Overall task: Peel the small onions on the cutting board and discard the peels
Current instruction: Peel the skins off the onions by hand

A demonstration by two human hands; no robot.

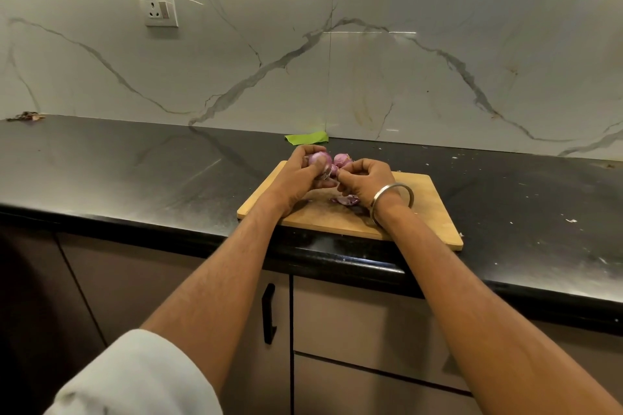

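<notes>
At the far left, where the black counter (135,172) meets the marble wall (371,44), lies a small heap of dry brownish scraps (25,116). Higher on the wall sits a white socket plate (161,9). Below the counter edge are brown cabinet doors, one with a black handle (268,313).

My left arm reaches forward from a pale rolled sleeve (135,377). My left hand (300,175) is curled around a small purple onion (318,159), gripping it above the far left part of the wooden cutting board (428,212). Just behind my hands, against the wall, lies a flat green piece (306,137), possibly a leaf or tape; I cannot tell which.

My right hand (365,180) meets the left one at the onion's lower end, its fingertips pinched together there, on what looks like a strip of skin, though the spot is too small to see clearly. A second purple onion (342,159) rests on the board just beyond my right knuckles. Loose purple peels (345,200) lie on the board under my right hand. A metal bangle (392,199) circles my right wrist. To the right, white flecks (571,221) dot the counter.
</notes>
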